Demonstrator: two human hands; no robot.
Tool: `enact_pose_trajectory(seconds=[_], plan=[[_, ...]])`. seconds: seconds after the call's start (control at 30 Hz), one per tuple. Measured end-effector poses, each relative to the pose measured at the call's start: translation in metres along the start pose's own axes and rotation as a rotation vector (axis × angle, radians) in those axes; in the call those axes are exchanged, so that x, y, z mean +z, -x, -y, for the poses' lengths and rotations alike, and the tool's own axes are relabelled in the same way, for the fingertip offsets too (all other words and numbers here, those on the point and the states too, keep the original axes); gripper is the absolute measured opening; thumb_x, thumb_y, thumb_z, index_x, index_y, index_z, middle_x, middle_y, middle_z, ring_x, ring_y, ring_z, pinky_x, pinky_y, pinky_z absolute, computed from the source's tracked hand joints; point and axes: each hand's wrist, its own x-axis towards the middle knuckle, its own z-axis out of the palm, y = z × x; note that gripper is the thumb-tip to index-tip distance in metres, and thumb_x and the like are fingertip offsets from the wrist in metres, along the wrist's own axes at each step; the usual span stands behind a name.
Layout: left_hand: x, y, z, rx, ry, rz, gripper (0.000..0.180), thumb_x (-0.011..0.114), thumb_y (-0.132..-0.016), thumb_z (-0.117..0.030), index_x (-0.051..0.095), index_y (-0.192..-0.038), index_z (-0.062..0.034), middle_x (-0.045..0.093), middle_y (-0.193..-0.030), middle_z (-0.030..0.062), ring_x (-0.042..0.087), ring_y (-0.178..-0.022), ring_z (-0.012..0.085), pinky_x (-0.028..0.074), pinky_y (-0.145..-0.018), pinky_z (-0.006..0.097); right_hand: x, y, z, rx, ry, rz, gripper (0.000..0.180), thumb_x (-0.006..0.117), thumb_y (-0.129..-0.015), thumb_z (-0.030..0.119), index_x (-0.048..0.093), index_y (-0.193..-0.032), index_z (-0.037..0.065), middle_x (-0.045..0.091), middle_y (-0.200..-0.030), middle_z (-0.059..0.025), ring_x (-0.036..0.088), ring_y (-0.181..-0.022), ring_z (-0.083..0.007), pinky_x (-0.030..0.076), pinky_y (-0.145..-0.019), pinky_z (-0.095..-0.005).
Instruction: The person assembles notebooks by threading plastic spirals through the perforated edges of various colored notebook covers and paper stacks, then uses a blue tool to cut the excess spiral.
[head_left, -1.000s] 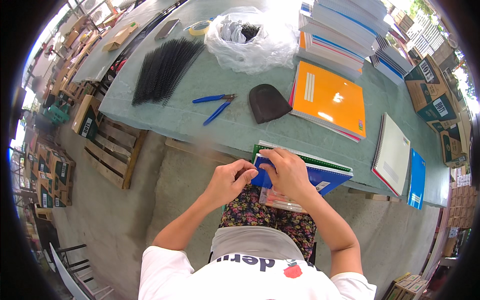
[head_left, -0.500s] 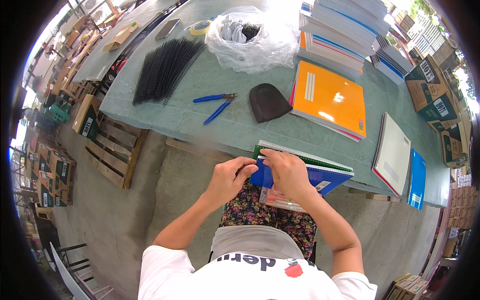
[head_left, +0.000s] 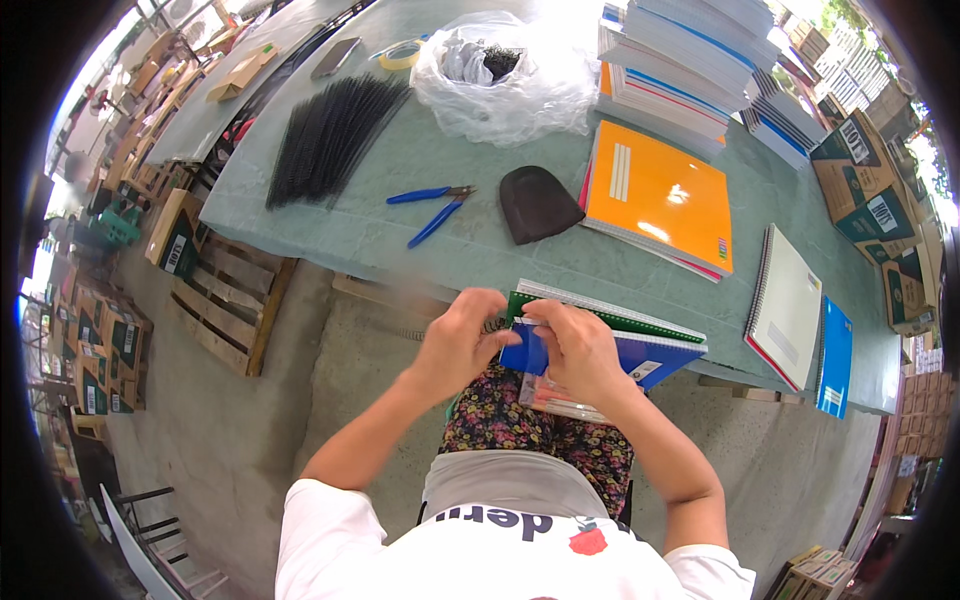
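Head view, looking down over a big green table (head_left: pixel 400 240) running left-far to right-near. Far right: tall stacks of notebooks (head_left: pixel 690 60). Near those, orange notebook (head_left: pixel 660 195) lying flat, then white spiral notebook (head_left: pixel 785 300) and blue notebook (head_left: pixel 835 355) at right edge. Far middle: clear plastic bag (head_left: pixel 510 75) with dark bits inside. Left of that: bundle of black binding coils (head_left: pixel 330 135), long axis running near-left to far-right. Mid table: dark rounded pouch-like thing (head_left: pixel 537 203), blue-handled pliers (head_left: pixel 432 205) just left of it. Cardboard boxes (head_left: pixel 880 200) far right off table, wooden pallet (head_left: pixel 225 305) on floor left.

Near edge of table, over lap: small stack of notebooks, green one (head_left: pixel 610 318) on top edge, blue cover (head_left: pixel 640 355) under it, long axis running left to right, spine end pointing left toward both hands. Left hand (head_left: pixel 455 345) closed, pinching a thin coil end at the left spine corner; exact grip hidden by fingers. Right hand (head_left: pixel 580 350) closed on the blue cover's left end, pressing it down. Stack lies right and slightly far of hands; right hand nearer its body, left hand nearer the spine end.
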Motion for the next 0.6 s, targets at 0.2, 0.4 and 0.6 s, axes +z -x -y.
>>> enact_pose_trajectory(seconds=[0.2, 0.4, 0.6], plan=[[-0.025, -0.012, 0.002, 0.013, -0.071, 0.165, 0.019, 0.068, -0.08, -0.017, 0.061, -0.084, 0.0002, 0.057, -0.075, 0.0081, 0.056, -0.073, 0.0203, 0.046, -0.062, 0.031, 0.016, -0.006, -0.004, -0.027, 0.2, -0.021, 0.012, 0.063, -0.078, 0.013, 0.059, -0.088, 0.008, 0.061, -0.076, -0.0064, 0.058, -0.07, -0.0251, 0.044, -0.065, -0.0363], [-0.038, -0.028, 0.009, 0.003, -0.156, 0.353, 0.027, 0.064, -0.084, -0.026, 0.063, -0.095, -0.002, 0.059, -0.072, 0.0079, 0.055, -0.071, 0.0154, 0.045, -0.062, 0.029, 0.015, -0.006, -0.002, 0.055, 0.139, -0.079, 0.009, 0.062, -0.08, 0.016, 0.059, -0.086, 0.009, 0.063, -0.076, -0.005, 0.059, -0.07, -0.0231, 0.044, -0.066, -0.0362], [-0.023, -0.056, 0.011, -0.306, 0.151, 0.383, 0.054, 0.047, -0.09, -0.051, 0.059, -0.107, -0.0016, 0.062, -0.078, 0.0121, 0.056, -0.065, 0.0197, 0.046, -0.065, 0.029, 0.016, -0.001, -0.009, -0.03, 0.063, -0.168, 0.008, 0.06, -0.083, 0.016, 0.06, -0.086, 0.008, 0.063, -0.075, -0.0056, 0.061, -0.07, -0.0226, 0.044, -0.064, -0.0352]])
